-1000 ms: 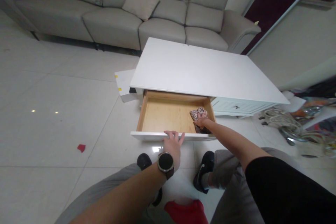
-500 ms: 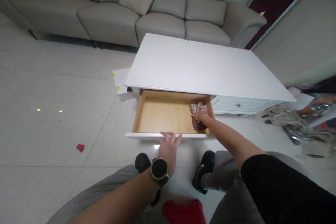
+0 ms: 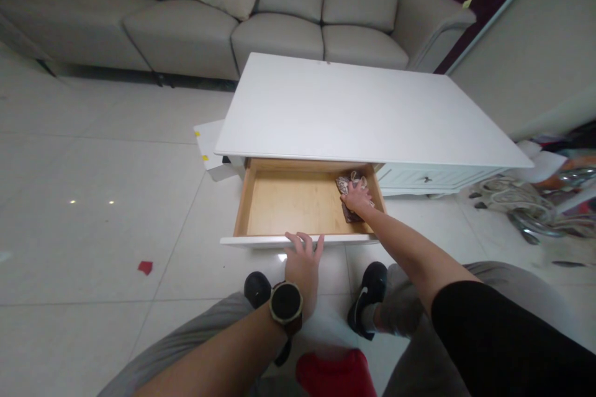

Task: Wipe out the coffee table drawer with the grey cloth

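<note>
A white coffee table (image 3: 354,111) has its wooden drawer (image 3: 293,201) pulled out toward me. My left hand (image 3: 305,257), with a watch on the wrist, rests on the drawer's white front edge, fingers curled over it. My right hand (image 3: 357,200) reaches into the drawer's right back corner and presses down on a small patterned brown-and-white bundle (image 3: 348,186), fingers closed over it. The rest of the drawer's floor is bare wood.
A grey sofa (image 3: 233,18) with a cushion stands behind the table. A white box (image 3: 207,146) lies on the floor by the table's left end. Cables and clutter (image 3: 531,211) lie at the right. A red object (image 3: 333,375) sits between my knees.
My right hand has pushed the patterned bundle a little further back into the drawer's right corner. My left hand stays on the drawer front. The view has shifted slightly downward.
</note>
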`<state>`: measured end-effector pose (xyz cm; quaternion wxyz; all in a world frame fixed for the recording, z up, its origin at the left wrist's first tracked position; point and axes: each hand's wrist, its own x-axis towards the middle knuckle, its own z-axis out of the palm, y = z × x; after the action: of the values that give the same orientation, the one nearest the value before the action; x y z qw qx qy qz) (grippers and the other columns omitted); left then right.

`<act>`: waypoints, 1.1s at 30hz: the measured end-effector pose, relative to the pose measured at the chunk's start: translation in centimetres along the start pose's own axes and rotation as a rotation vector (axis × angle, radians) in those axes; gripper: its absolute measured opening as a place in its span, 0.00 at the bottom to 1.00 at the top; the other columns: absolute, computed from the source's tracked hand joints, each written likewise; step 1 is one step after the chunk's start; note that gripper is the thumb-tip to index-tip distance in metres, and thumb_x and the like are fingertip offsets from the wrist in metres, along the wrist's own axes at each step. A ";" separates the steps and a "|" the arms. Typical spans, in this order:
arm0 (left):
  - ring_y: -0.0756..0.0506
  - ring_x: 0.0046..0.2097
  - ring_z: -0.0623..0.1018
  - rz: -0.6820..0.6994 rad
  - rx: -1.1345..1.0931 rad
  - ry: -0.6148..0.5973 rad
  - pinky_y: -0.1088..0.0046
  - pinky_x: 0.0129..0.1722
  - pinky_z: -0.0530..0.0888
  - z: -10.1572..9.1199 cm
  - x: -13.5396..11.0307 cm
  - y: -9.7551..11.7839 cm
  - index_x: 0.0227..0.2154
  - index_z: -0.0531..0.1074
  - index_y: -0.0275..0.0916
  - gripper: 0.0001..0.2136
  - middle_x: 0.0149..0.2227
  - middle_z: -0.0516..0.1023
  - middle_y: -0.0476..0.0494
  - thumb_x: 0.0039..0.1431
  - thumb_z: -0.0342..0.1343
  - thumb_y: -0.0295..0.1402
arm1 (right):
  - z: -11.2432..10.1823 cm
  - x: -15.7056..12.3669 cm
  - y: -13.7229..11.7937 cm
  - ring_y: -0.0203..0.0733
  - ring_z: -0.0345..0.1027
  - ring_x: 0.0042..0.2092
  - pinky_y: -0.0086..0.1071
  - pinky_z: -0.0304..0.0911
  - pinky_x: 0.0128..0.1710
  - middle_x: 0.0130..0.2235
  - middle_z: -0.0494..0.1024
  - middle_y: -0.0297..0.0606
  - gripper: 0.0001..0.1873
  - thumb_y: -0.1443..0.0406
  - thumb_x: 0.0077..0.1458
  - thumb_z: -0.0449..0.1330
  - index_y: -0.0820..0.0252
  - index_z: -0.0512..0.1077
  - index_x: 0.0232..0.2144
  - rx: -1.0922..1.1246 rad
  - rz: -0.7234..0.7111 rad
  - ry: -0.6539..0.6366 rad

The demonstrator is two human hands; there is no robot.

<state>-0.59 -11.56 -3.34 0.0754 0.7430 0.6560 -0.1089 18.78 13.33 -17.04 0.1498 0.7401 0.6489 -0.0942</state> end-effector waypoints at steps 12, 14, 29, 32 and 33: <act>0.29 0.71 0.59 -0.062 -0.061 -0.072 0.47 0.62 0.68 1.3 0.3 0.8 0.69 0.57 0.59 0.33 0.72 0.57 0.45 0.65 0.46 0.21 | -1.9 -2.4 -7.4 0.74 0.40 0.69 0.65 0.51 0.60 0.73 0.39 0.57 0.41 0.45 0.65 0.46 0.59 0.47 0.72 0.036 -0.120 -0.070; 0.29 0.71 0.58 -0.058 -0.085 -0.085 0.47 0.59 0.71 1.2 0.3 0.6 0.69 0.56 0.58 0.33 0.73 0.57 0.45 0.65 0.44 0.21 | -2.0 -3.6 -10.3 0.73 0.41 0.69 0.64 0.52 0.60 0.73 0.42 0.55 0.40 0.46 0.64 0.47 0.57 0.50 0.71 0.016 -0.225 -0.053; 0.18 0.70 0.55 -0.096 -0.189 -0.130 0.40 0.57 0.71 1.6 1.3 1.8 0.61 0.73 0.52 0.25 0.70 0.60 0.34 0.65 0.49 0.24 | -1.8 -8.6 -20.7 0.69 0.44 0.69 0.64 0.47 0.63 0.75 0.44 0.45 0.36 0.50 0.62 0.54 0.47 0.55 0.70 -0.048 -0.946 -0.155; 0.21 0.69 0.59 -0.091 -0.173 -0.086 0.40 0.56 0.72 1.1 1.3 1.6 0.65 0.68 0.55 0.27 0.67 0.64 0.33 0.66 0.46 0.24 | -2.5 -6.7 -17.7 0.70 0.41 0.70 0.65 0.46 0.63 0.75 0.40 0.47 0.38 0.49 0.63 0.53 0.47 0.52 0.71 -0.032 -0.797 -0.153; 0.22 0.69 0.60 -0.092 -0.152 -0.082 0.40 0.55 0.72 1.0 1.2 1.6 0.65 0.66 0.55 0.28 0.66 0.66 0.33 0.67 0.45 0.24 | -2.8 -6.0 -16.4 0.70 0.40 0.71 0.66 0.45 0.63 0.75 0.39 0.47 0.38 0.48 0.63 0.52 0.47 0.51 0.71 -0.027 -0.737 -0.153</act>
<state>1.06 -10.81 -4.64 0.1533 0.6991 0.6923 -0.0924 1.58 10.57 -14.10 0.1636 0.4456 0.8598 -0.1881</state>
